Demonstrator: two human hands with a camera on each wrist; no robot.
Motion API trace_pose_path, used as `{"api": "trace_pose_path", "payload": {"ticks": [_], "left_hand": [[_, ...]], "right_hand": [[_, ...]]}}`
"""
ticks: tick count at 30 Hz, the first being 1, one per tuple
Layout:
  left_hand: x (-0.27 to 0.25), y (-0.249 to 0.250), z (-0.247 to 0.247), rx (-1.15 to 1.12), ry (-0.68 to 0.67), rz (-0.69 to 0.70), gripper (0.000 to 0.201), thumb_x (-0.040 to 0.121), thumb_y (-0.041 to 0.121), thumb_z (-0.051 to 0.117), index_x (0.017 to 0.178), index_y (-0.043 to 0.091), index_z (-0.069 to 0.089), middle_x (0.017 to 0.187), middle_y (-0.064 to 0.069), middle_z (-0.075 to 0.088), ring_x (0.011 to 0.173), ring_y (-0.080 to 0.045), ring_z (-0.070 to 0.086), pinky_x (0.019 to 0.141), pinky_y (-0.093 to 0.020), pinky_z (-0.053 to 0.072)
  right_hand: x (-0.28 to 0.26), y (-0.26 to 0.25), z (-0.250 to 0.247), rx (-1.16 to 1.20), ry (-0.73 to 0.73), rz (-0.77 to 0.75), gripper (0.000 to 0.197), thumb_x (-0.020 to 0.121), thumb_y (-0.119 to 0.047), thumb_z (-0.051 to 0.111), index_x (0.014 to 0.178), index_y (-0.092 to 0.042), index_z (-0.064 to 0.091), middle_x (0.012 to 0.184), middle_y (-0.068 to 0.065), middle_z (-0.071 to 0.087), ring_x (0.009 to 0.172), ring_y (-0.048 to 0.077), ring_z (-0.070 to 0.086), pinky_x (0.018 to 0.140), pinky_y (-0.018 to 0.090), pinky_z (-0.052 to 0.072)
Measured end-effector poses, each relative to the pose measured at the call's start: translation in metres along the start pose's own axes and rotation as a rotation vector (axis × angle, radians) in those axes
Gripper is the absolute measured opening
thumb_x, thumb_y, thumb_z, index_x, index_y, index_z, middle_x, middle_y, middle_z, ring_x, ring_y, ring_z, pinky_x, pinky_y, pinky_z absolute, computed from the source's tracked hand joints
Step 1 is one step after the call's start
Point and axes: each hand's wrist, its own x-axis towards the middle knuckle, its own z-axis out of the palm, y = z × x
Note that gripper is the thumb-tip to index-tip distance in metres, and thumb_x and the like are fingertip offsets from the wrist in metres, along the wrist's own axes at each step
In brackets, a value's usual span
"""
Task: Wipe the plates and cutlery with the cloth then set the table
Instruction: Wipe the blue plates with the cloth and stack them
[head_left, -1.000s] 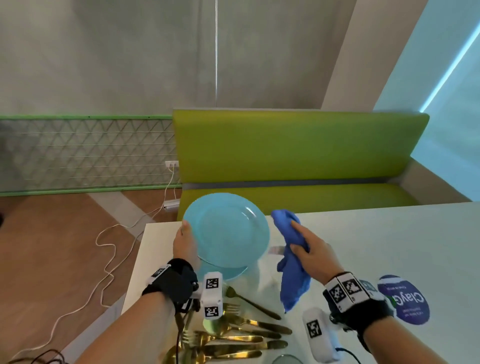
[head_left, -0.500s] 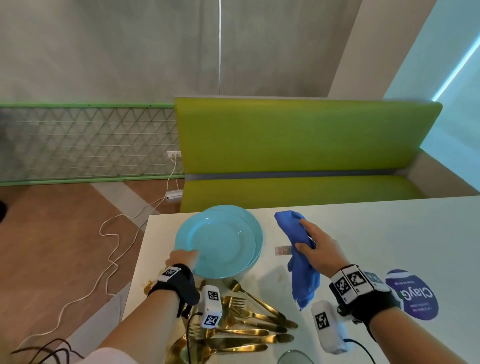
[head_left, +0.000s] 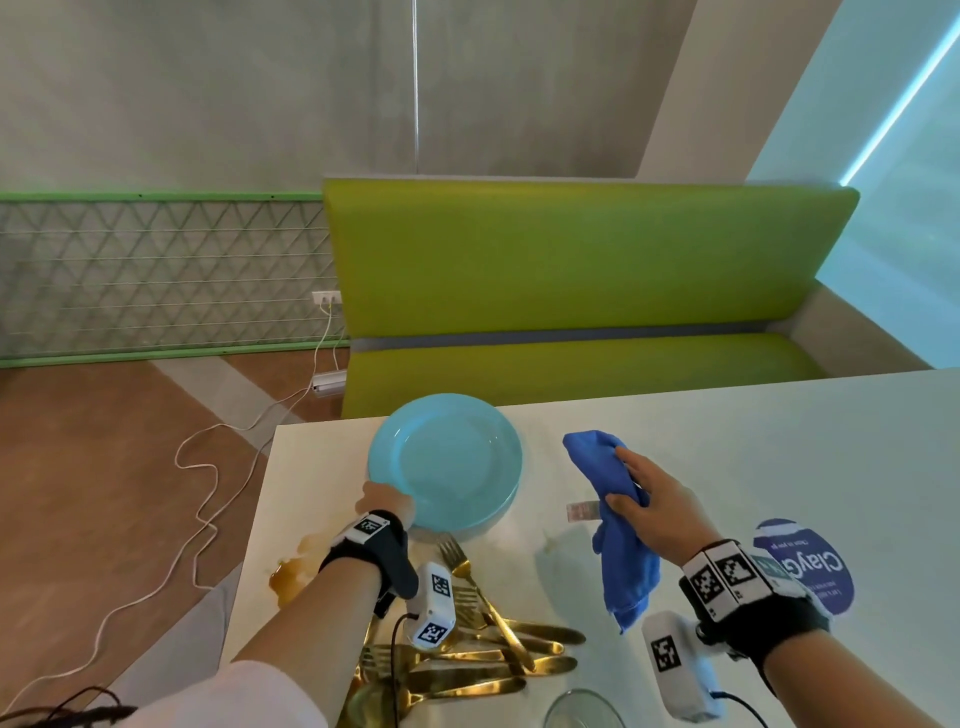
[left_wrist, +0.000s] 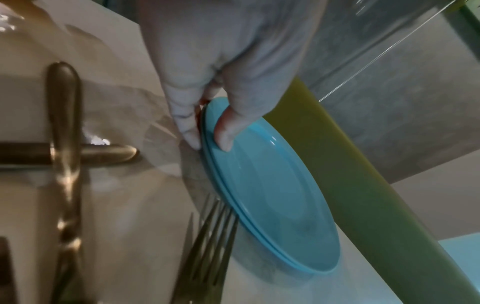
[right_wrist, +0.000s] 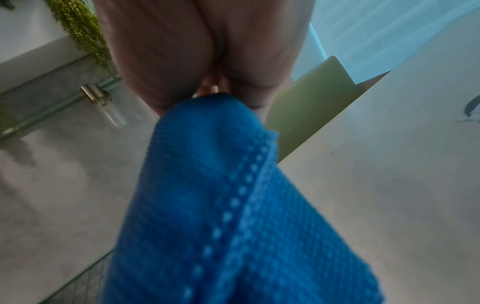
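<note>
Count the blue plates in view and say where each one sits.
2. The top plate lies on the table, its near rim held by the left hand; the lower plate sits directly beneath. More underneath cannot be ruled out.

2 light-blue plates (head_left: 447, 462) stacked flat at bench's far-left corner. Blue cloth (head_left: 618, 525) hangs bunched, off the bench. Gold cutlery (head_left: 493, 649) piled nearer, approx. 8 pcs, mostly forks.

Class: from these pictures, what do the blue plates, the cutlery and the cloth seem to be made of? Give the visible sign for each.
Plates: smooth, glossy light blue, with soft highlights on the rim; glazed ceramic or hard plastic, cannot tell which.
Cutlery: gold-coloured polished metal, as its mirror-like reflections suggest.
Cloth: soft blue woven fabric, probably microfibre; it drapes limply and shows a waffle texture in the right wrist view.
</note>
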Motion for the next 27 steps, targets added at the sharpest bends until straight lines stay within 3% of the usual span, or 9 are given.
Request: {"api": "trace_pose_path", "payload": {"ticks": [5,7,10,13,15,18,19,23,27], "left_hand": [[-0.003,-0.003,0.007,0.078,-0.035,0.030,0.057,0.081,0.035,0.062,0.127,0.005,0.050,0.127,-0.014,0.056,0.112,-0.030,0.057,0.082,-0.031,0.045],[-0.007,-0.003,0.007,0.067,-0.039,0.027,0.059,0.078,0.034,0.064,0.127,0.005,0.049,0.126,-0.014,0.056,0.111,-0.030,0.058,0.086,-0.029,0.047],[-0.021,-0.004,0.007,0.017,-0.051,0.049,0.062,0.071,0.037,0.062,0.125,0.009,0.050,0.124,-0.012,0.056,0.110,-0.030,0.058,0.095,-0.038,0.050],[-0.044,0.000,0.003,0.032,-0.002,0.102,0.049,0.073,0.037,0.061,0.116,0.015,0.056,0.117,-0.008,0.060,0.102,-0.026,0.059,0.089,-0.036,0.051],[-0.071,0.004,-0.002,0.114,0.001,0.224,0.035,0.080,0.032,0.059,0.110,0.015,0.055,0.110,-0.005,0.061,0.095,-0.023,0.059,0.083,-0.033,0.052],[-0.113,-0.005,0.000,0.344,-0.132,0.371,0.027,0.089,0.029,0.054,0.110,0.012,0.057,0.108,-0.004,0.063,0.093,-0.019,0.058,0.087,-0.028,0.049],[-0.152,-0.026,-0.007,0.417,-0.176,0.347,0.030,0.091,0.032,0.053,0.111,0.010,0.057,0.110,-0.005,0.062,0.097,-0.020,0.058,0.086,-0.027,0.047],[-0.162,-0.042,0.011,0.494,-0.252,0.292,0.020,0.091,0.029,0.053,0.086,0.010,0.056,0.087,0.000,0.058,0.094,-0.019,0.059,0.074,-0.024,0.044],[-0.143,-0.042,-0.003,0.542,-0.023,0.408,0.034,0.092,0.012,0.045,0.126,0.010,0.048,0.123,-0.010,0.053,0.117,-0.026,0.050,0.095,-0.033,0.046]], "right_hand": [[-0.003,0.004,0.000,-0.022,-0.004,0.008,0.057,0.090,-0.019,0.056,0.142,-0.021,0.034,0.138,0.004,0.050,0.122,0.025,0.051,0.101,0.031,0.039],[-0.004,0.004,0.000,-0.031,-0.011,0.006,0.058,0.090,-0.019,0.056,0.142,-0.021,0.034,0.138,0.004,0.051,0.122,0.025,0.051,0.101,0.031,0.040],[-0.006,0.003,0.000,-0.051,-0.017,-0.001,0.058,0.090,-0.021,0.056,0.143,-0.021,0.033,0.138,0.004,0.051,0.121,0.025,0.051,0.102,0.032,0.040],[-0.005,0.001,-0.003,-0.059,-0.018,-0.006,0.057,0.090,-0.021,0.056,0.143,-0.020,0.033,0.139,0.004,0.050,0.122,0.025,0.051,0.101,0.031,0.040],[-0.004,0.001,-0.003,-0.061,-0.012,-0.008,0.057,0.090,-0.021,0.056,0.143,-0.020,0.033,0.139,0.004,0.050,0.122,0.025,0.051,0.101,0.031,0.040],[-0.005,0.002,-0.005,-0.055,-0.005,0.002,0.057,0.090,-0.021,0.056,0.142,-0.019,0.033,0.138,0.005,0.050,0.121,0.026,0.051,0.100,0.031,0.039],[-0.029,-0.001,-0.001,-0.054,-0.025,-0.019,0.057,0.090,-0.021,0.056,0.142,-0.019,0.034,0.138,0.005,0.051,0.121,0.026,0.051,0.100,0.031,0.039],[-0.029,0.000,0.001,-0.048,-0.032,-0.029,0.058,0.089,-0.021,0.058,0.142,-0.018,0.035,0.137,0.005,0.052,0.121,0.026,0.052,0.100,0.031,0.039],[-0.028,-0.005,-0.001,-0.046,-0.041,-0.041,0.057,0.089,-0.021,0.058,0.141,-0.018,0.035,0.137,0.004,0.052,0.121,0.025,0.052,0.101,0.030,0.039]]}}
